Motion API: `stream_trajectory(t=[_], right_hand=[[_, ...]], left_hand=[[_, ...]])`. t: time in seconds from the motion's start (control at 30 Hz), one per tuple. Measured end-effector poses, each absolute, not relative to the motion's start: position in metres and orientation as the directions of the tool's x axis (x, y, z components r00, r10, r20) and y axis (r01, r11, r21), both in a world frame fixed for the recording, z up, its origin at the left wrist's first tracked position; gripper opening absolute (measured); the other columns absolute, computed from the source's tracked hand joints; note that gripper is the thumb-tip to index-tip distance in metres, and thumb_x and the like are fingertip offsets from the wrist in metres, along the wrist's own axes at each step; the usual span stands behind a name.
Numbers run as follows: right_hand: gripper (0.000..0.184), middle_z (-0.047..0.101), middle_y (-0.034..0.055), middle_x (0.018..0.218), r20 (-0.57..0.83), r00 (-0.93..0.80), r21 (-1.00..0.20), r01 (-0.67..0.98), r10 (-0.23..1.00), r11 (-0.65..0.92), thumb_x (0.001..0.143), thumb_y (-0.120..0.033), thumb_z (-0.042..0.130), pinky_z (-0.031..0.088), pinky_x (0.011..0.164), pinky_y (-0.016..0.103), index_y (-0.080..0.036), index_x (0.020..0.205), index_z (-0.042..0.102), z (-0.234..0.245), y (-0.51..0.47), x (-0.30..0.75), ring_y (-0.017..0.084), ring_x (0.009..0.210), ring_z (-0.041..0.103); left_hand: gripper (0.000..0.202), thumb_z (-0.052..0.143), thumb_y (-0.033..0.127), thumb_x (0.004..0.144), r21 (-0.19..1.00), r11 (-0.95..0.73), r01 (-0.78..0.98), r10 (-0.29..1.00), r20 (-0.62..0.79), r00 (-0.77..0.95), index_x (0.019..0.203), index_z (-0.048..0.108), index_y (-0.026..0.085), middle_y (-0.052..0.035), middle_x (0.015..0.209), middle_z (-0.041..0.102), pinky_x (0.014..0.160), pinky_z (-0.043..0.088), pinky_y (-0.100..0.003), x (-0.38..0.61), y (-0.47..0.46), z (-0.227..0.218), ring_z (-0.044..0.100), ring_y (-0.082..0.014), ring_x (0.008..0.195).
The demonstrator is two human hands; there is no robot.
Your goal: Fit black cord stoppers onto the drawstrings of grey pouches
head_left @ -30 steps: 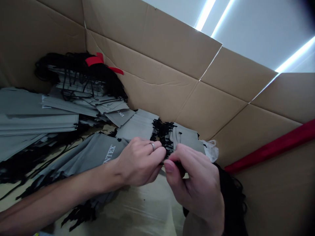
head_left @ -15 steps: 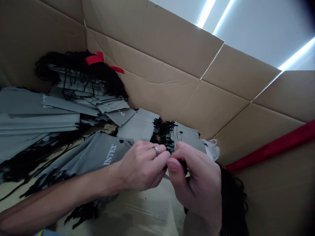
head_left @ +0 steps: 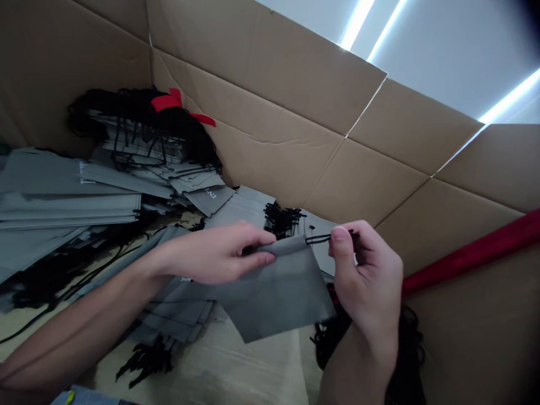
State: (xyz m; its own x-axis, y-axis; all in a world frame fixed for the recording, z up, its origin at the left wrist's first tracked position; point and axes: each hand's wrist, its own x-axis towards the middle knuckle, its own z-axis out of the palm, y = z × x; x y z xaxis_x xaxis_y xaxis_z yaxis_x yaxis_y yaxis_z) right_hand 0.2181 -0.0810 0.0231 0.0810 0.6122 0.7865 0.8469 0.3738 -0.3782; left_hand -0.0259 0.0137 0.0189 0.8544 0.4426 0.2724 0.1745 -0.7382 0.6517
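A grey fabric pouch point(head_left: 278, 298) hangs in front of me, its top edge pinched between the thumb and fingers of my left hand point(head_left: 228, 253). From the pouch's upper right corner runs a doubled black cord point(head_left: 318, 238). My right hand point(head_left: 367, 281) grips that cord between thumb and curled fingers, to the right of the pouch. Behind my hands lie more grey pouches point(head_left: 242, 205) with bunched black cord ends point(head_left: 282, 219). Below my left forearm, a fan of grey pouches point(head_left: 179, 315) is partly covered.
Cardboard walls point(head_left: 261, 95) rise behind and to the right. Stacked grey pouches point(head_left: 42, 174) lie at left, below a black cord bundle tied with a red strip point(head_left: 167, 101). A dark red band point(head_left: 472, 253) crosses the right wall, and black cords point(head_left: 407, 360) hang beneath it.
My hands, close together before, have moved apart. The right one has drawn the black cord out to the right, and a grey pouch now shows under my left hand.
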Motion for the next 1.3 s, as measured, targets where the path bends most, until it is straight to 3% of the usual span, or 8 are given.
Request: stream_trajectory(t=[0.17, 0.3, 0.47, 0.63, 0.83, 1.0, 1.1, 1.3], right_hand=[[0.034, 0.078, 0.0062, 0.108, 0.788, 0.134, -0.419, 0.832, 0.601, 0.363, 0.105, -0.052, 0.077, 0.057, 0.076, 0.034, -0.024, 0.124, 0.070, 0.016, -0.073, 0.216, 0.021, 0.089, 0.072], [0.049, 0.079, 0.0117, 0.128, 0.654, 0.076, -0.464, 0.826, 0.753, 0.319, 0.101, -0.058, 0.079, 0.060, 0.090, 0.041, -0.025, 0.135, 0.070, 0.011, -0.061, 0.224, 0.027, 0.110, 0.074], [0.036, 0.077, 0.0033, 0.093, 0.407, -0.089, -0.771, 0.500, 0.909, 0.394, 0.100, -0.056, 0.080, 0.055, 0.065, 0.029, -0.022, 0.109, 0.073, 0.000, -0.033, 0.242, 0.019, 0.078, 0.069], [0.039, 0.076, 0.0043, 0.104, 0.429, 0.022, -0.800, 0.473, 0.903, 0.369, 0.095, -0.053, 0.085, 0.055, 0.072, 0.027, -0.022, 0.115, 0.073, -0.021, -0.003, 0.232, 0.018, 0.089, 0.068], [0.057, 0.080, 0.0060, 0.105, 0.299, -0.071, -0.884, 0.355, 0.952, 0.304, 0.093, -0.073, 0.076, 0.060, 0.067, 0.030, -0.025, 0.122, 0.064, -0.048, 0.030, 0.214, 0.020, 0.081, 0.074], [0.049, 0.080, 0.0068, 0.113, 0.228, -0.222, -0.863, 0.405, 0.948, 0.303, 0.101, -0.065, 0.072, 0.065, 0.079, 0.032, -0.023, 0.125, 0.063, -0.075, 0.076, 0.179, 0.020, 0.092, 0.077], [0.038, 0.079, 0.0072, 0.116, 0.157, -0.346, -0.800, 0.504, 0.925, 0.324, 0.107, -0.051, 0.073, 0.067, 0.086, 0.037, -0.018, 0.126, 0.069, -0.091, 0.100, 0.153, 0.021, 0.097, 0.077], [0.037, 0.073, 0.0111, 0.138, 0.092, -0.399, -0.575, 0.727, 0.912, 0.376, 0.108, -0.041, 0.075, 0.066, 0.104, 0.050, -0.018, 0.137, 0.071, -0.118, 0.112, 0.122, 0.027, 0.121, 0.075]], left_hand=[[0.041, 0.055, 0.041, 0.112, 0.734, -0.663, 0.147, 0.542, 0.335, 0.771, 0.077, 0.050, 0.020, 0.0049, 0.069, 0.042, 0.055, 0.032, -0.023, -0.027, 0.028, 0.021, 0.038, -0.0105, 0.062], [0.041, 0.055, 0.039, 0.112, 0.760, -0.640, 0.114, 0.586, 0.386, 0.712, 0.077, 0.050, 0.020, 0.0054, 0.070, 0.042, 0.052, 0.029, -0.021, -0.031, 0.030, 0.025, 0.037, -0.0091, 0.060], [0.034, 0.057, 0.042, 0.109, 0.708, -0.654, 0.265, 0.675, 0.389, 0.627, 0.083, 0.058, 0.021, 0.0043, 0.071, 0.051, 0.055, 0.031, -0.023, -0.044, 0.033, 0.029, 0.044, -0.0111, 0.062], [0.041, 0.060, 0.047, 0.101, 0.616, -0.630, 0.473, 0.737, 0.283, 0.613, 0.073, 0.042, 0.023, 0.0044, 0.064, 0.043, 0.056, 0.026, -0.028, -0.058, 0.045, 0.030, 0.035, -0.0127, 0.058], [0.038, 0.065, 0.042, 0.097, 0.502, -0.607, 0.616, 0.775, 0.204, 0.598, 0.071, 0.045, 0.024, 0.0033, 0.058, 0.050, 0.057, 0.026, -0.031, -0.077, 0.057, 0.032, 0.041, -0.0157, 0.054], [0.028, 0.067, 0.048, 0.100, 0.324, -0.423, 0.846, 0.903, 0.231, 0.363, 0.090, 0.067, 0.022, -0.0064, 0.083, 0.075, 0.066, 0.032, -0.033, -0.099, 0.048, 0.037, 0.060, -0.0229, 0.071], [0.041, 0.062, 0.061, 0.103, 0.376, -0.257, 0.890, 0.941, 0.308, 0.142, 0.106, 0.074, 0.022, -0.0123, 0.102, 0.081, 0.071, 0.035, -0.035, -0.114, 0.036, 0.044, 0.066, -0.0279, 0.085], [0.046, 0.062, 0.067, 0.103, 0.405, -0.277, 0.871, 0.919, 0.378, 0.117, 0.100, 0.075, 0.023, -0.0072, 0.089, 0.081, 0.070, 0.037, -0.037, -0.131, 0.020, 0.052, 0.064, -0.0247, 0.077]])
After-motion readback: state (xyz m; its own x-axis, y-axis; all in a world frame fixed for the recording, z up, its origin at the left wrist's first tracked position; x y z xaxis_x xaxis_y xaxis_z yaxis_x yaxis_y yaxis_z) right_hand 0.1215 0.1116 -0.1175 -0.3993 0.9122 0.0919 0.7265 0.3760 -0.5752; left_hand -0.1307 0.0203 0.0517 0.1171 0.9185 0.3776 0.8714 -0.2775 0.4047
